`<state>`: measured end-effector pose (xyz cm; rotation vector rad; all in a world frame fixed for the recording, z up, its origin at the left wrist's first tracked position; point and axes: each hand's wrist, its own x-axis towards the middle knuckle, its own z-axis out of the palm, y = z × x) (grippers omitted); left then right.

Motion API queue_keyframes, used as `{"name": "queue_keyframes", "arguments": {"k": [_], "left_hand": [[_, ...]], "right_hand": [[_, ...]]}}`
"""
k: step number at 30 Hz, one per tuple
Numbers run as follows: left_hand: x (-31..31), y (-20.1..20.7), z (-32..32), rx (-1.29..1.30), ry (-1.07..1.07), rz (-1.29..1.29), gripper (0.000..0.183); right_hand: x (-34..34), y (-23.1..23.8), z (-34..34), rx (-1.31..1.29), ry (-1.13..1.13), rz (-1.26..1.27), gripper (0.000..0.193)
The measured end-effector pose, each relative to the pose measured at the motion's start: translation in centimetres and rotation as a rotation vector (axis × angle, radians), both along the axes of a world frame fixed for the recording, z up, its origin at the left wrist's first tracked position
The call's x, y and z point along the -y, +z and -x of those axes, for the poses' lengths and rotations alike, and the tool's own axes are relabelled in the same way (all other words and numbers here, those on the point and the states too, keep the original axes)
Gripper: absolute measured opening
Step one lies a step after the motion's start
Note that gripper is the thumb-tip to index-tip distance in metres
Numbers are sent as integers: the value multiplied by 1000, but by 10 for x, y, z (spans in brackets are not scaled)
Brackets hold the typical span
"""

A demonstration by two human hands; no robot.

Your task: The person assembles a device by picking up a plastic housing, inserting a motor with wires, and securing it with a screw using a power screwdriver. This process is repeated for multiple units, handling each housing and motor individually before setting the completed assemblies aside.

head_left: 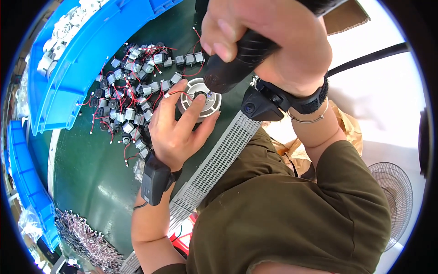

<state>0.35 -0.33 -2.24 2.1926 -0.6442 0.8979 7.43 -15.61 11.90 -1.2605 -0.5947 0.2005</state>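
Note:
A round white plastic housing (213, 108) lies on the green work surface with a small motor and its thin wires at the middle. My left hand (175, 132) steadies it, thumb at one side of the rim and a finger pressed on the centre. From above, my right hand (296, 41) is wrapped round a thick black power screwdriver (244, 59). Its nose slants down over the housing's upper right, and the screwdriver body hides the exact contact point. Just left of the housing spreads a heap of small silver-grey motors (130, 86) with red and black leads.
A large blue bin (86, 59) of white plastic parts stands at upper left, another blue bin (29, 182) below it. Thin pinkish and dark pieces (86, 235) are heaped at lower left. A perforated white strip (223, 150) edges the table. A fan (392, 196) stands at right.

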Motion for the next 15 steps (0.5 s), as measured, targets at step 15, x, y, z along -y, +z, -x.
{"name": "queue_keyframes", "arguments": {"k": [15], "left_hand": [[12,17,9,-260,-14,299,33]], "right_hand": [[2,-13,-18,425,217,-228,53]]}}
